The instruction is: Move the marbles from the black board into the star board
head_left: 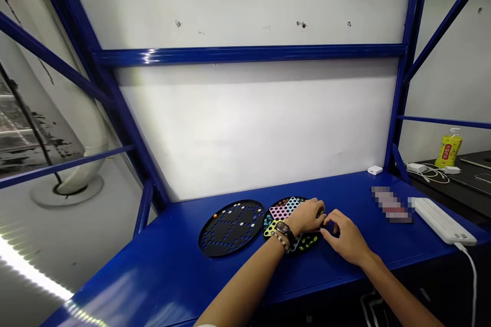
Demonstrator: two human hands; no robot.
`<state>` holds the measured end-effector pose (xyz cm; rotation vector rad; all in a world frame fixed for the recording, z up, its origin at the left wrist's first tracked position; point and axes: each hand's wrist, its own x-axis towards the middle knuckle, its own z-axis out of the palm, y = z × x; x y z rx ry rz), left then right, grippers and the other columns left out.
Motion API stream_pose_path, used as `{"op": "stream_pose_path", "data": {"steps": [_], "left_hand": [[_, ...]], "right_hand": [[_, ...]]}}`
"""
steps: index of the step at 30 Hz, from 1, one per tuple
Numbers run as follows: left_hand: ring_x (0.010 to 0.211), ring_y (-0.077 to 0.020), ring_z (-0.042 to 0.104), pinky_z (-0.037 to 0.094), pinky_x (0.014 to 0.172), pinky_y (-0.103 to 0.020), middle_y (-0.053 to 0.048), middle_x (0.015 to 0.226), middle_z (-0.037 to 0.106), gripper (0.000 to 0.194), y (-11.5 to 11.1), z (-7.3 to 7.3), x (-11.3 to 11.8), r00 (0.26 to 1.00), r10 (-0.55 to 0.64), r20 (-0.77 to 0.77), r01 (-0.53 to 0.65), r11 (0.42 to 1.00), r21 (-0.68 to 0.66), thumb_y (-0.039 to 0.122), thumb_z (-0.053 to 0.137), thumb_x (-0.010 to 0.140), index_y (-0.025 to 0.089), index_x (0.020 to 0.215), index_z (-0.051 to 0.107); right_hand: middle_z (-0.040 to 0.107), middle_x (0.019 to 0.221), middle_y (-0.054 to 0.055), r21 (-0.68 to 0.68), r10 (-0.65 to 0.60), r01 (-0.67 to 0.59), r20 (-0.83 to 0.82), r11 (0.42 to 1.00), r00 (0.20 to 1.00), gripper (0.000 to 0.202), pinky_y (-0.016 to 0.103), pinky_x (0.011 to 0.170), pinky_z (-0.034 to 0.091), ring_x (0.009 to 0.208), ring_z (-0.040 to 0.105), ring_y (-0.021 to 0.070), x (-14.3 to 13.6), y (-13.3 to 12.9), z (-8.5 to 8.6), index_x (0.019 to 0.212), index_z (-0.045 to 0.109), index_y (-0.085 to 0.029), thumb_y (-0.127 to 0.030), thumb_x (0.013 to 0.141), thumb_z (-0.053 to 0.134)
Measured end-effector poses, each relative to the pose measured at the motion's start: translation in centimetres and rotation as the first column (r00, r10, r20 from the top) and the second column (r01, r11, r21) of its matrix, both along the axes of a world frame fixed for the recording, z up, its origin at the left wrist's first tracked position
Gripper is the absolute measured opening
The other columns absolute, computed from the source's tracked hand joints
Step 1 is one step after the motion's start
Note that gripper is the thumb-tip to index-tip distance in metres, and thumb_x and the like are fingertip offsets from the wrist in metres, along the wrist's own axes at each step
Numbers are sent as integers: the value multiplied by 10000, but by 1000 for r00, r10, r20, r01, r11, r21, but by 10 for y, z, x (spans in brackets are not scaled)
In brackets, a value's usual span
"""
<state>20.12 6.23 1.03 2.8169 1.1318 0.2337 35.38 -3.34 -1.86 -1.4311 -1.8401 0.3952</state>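
Observation:
A round black game board (pixel 289 200) with pink, blue and yellow perforated star sections lies on the blue shelf, small coloured pieces sitting in its outer pockets. My left hand (pixel 307 216), with a watch and beaded bracelet at the wrist, reaches across the board's right side. Its fingers are curled, and their tips are partly hidden. Just right of the board, my right hand (pixel 347 239) has thumb and fingers bent close together, almost touching the left fingertips. Whatever small thing lies between the fingers is too small to make out.
A round black perforated tray (pixel 220 237) with a few white and orange pieces lies left of the board. Blue shelf posts and a crossbar (pixel 249 54) frame the surface. A pixelated item (pixel 391 204), a white power strip (pixel 441 220) and a white adapter (pixel 375 170) lie rightward.

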Motion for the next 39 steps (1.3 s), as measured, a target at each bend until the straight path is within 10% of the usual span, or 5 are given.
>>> {"op": "stream_pose_path", "data": {"steps": [15,22,27,31,39], "left_hand": [[820,-187,698,538,789,-278,-56,1030,767,409,-4,9,-20,979,-97,179,122,984,-130,155,551,761,196,1123,738],[1152,-196,656,495,1033,-316,-43,1281,713,493,-12,16,-30,960,-108,258,152,976,-158,117,468,849,241,1284,663],[1203,-202,617,463,1077,-331,-64,1305,673,440,13,29,-117,940,209,270,-211,977,-24,173,343,956,240,1256,658],[1270,-323,571,487,1017,-438,-123,1388,601,466,33,26,-228,715,698,-47,-693,716,90,209,433,916,235,1349,605],[1094,-258,679,519,881,-321,-106,1184,718,354,26,2,-305,649,754,-103,-750,657,78,292,420,930,223,1146,691]], "right_hand": [[640,1049,36,-38,11,-10,47,999,999,189,339,687,532,727,617,176,1,0,-2,1036,612,-260,-389,902,576],[649,1292,71,-41,107,-106,38,994,993,345,392,871,559,957,667,236,2,1,-6,1217,631,-264,-373,891,603],[636,1375,67,-75,129,-124,61,989,990,293,528,1146,397,1145,647,279,1,0,-5,1157,678,-254,-376,899,610],[636,1379,75,-89,126,-121,47,989,991,256,530,1174,367,1219,625,285,-1,-2,-3,1103,693,-248,-384,903,609],[636,1374,67,-93,108,-102,67,990,992,242,521,1122,425,1114,665,271,-1,-4,1,1084,687,-252,-374,891,608]]}}
